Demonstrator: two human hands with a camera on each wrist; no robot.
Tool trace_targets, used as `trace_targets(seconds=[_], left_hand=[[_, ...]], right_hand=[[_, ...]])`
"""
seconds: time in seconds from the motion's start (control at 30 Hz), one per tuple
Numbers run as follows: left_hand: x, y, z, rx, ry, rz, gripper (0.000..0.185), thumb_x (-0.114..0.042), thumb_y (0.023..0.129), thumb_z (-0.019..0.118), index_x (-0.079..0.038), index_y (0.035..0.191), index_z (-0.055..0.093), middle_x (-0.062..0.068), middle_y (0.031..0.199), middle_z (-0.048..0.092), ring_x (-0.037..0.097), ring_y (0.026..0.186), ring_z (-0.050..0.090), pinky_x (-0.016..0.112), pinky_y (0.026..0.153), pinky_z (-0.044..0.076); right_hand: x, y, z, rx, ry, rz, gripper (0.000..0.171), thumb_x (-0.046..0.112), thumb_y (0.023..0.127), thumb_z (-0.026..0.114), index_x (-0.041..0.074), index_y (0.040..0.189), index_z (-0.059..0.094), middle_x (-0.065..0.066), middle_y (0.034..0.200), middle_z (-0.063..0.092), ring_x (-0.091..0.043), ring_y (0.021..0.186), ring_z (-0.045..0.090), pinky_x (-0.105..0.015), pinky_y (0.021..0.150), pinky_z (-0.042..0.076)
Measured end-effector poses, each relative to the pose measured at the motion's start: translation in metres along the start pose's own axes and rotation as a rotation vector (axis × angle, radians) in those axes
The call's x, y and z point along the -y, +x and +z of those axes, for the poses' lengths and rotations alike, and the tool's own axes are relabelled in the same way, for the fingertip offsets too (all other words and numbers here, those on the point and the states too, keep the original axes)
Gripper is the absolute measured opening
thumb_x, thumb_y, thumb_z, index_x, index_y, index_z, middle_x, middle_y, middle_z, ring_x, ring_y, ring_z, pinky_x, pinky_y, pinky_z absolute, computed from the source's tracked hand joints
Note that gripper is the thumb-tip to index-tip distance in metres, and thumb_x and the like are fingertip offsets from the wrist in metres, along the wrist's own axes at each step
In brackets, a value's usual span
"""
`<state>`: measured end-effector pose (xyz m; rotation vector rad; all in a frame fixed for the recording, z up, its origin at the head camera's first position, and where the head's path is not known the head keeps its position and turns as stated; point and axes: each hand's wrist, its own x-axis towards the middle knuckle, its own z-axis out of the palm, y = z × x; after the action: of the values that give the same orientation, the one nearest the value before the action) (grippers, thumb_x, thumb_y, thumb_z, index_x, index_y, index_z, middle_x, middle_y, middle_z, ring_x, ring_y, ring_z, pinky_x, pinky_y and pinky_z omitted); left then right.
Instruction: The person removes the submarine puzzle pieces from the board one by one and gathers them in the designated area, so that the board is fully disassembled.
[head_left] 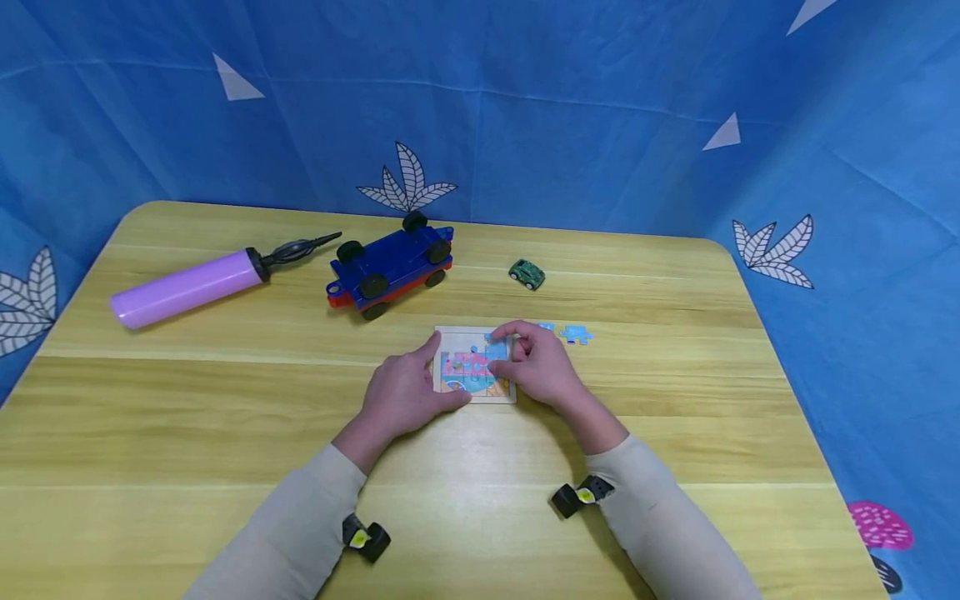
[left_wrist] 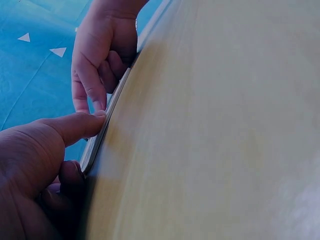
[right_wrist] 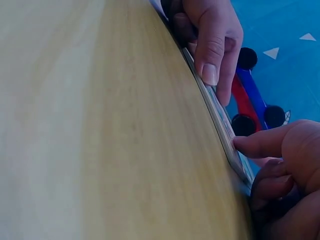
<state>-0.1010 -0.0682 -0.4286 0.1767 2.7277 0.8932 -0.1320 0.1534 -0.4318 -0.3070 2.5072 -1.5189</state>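
A small wooden jigsaw puzzle tray (head_left: 476, 400) lies on the table, partly filled with pink and blue pieces. My left hand (head_left: 405, 390) grips its left side, index finger at the upper left corner and thumb along the near edge. Over the tray's right side, my right hand (head_left: 542, 365) holds a blue puzzle piece (head_left: 497, 352) between thumb and index finger, its other fingers curled. The right wrist view shows that thumb (right_wrist: 250, 146) touching the tray's surface. Two loose blue puzzle pieces (head_left: 576, 334) lie just beyond the right hand, one partly hidden by it.
Behind the tray, a blue and red toy vehicle (head_left: 393, 260) lies tipped with its wheels showing. A small green toy car (head_left: 527, 273) stands to its right. The purple hand pump (head_left: 187, 288) lies at the far left. Blue cloth (head_left: 525, 108) hangs behind the wooden table (head_left: 675, 375).
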Motion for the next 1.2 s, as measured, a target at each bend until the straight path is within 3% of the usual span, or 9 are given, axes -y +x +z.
trace_targets(seconds=[0.47, 0.7, 0.9, 1.03, 1.2], left_hand=[[0.0019, -0.0007, 0.0009, -0.017, -0.008, 0.043, 0.091, -0.05, 0.086, 0.075, -0.004, 0.154, 0.037, 0.001, 0.054, 0.048, 0.018, 0.045, 0.043, 0.032, 0.048, 0.027], [0.0016, -0.0021, 0.0007, -0.033, -0.001, 0.061, 0.091, -0.05, 0.085, 0.076, -0.003, 0.153, 0.039, 0.0, 0.053, 0.046, 0.018, 0.044, 0.039, 0.031, 0.047, 0.026], [0.0012, -0.002, 0.0009, -0.036, -0.001, 0.065, 0.091, -0.051, 0.084, 0.077, -0.003, 0.152, 0.039, 0.0, 0.053, 0.046, 0.017, 0.045, 0.04, 0.031, 0.047, 0.026], [0.0003, -0.0022, 0.0001, -0.033, 0.003, 0.054, 0.091, -0.051, 0.084, 0.076, -0.004, 0.153, 0.039, 0.0, 0.053, 0.046, 0.018, 0.045, 0.04, 0.032, 0.048, 0.026], [-0.0005, -0.0021, -0.0001, -0.029, 0.008, 0.044, 0.092, -0.052, 0.084, 0.076, -0.005, 0.153, 0.039, 0.0, 0.054, 0.046, 0.018, 0.045, 0.039, 0.032, 0.048, 0.025]], right_hand=[[0.0005, 0.003, -0.0003, 0.081, -0.063, 0.018, 0.023, 0.003, 0.087, 0.074, 0.006, 0.11, 0.072, 0.002, 0.055, 0.037, -0.015, 0.048, 0.033, -0.033, 0.058, 0.037], [0.0006, 0.0063, -0.0004, 0.1, -0.029, 0.057, 0.023, -0.001, 0.084, 0.075, 0.005, 0.106, 0.069, 0.001, 0.055, 0.037, -0.015, 0.048, 0.033, -0.034, 0.072, 0.046], [-0.0004, 0.006, -0.0007, 0.088, 0.016, 0.037, 0.023, -0.004, 0.083, 0.075, 0.004, 0.104, 0.069, 0.002, 0.055, 0.035, -0.015, 0.049, 0.032, -0.036, 0.077, 0.046], [-0.0014, 0.0052, -0.0012, 0.085, 0.036, 0.011, 0.024, -0.003, 0.083, 0.076, 0.005, 0.105, 0.071, 0.002, 0.056, 0.032, -0.017, 0.05, 0.029, -0.035, 0.074, 0.043], [-0.0009, 0.0037, -0.0019, 0.056, 0.021, 0.025, 0.038, -0.002, 0.081, 0.079, 0.007, 0.116, 0.067, 0.001, 0.057, 0.034, -0.017, 0.05, 0.032, -0.033, 0.06, 0.037]])
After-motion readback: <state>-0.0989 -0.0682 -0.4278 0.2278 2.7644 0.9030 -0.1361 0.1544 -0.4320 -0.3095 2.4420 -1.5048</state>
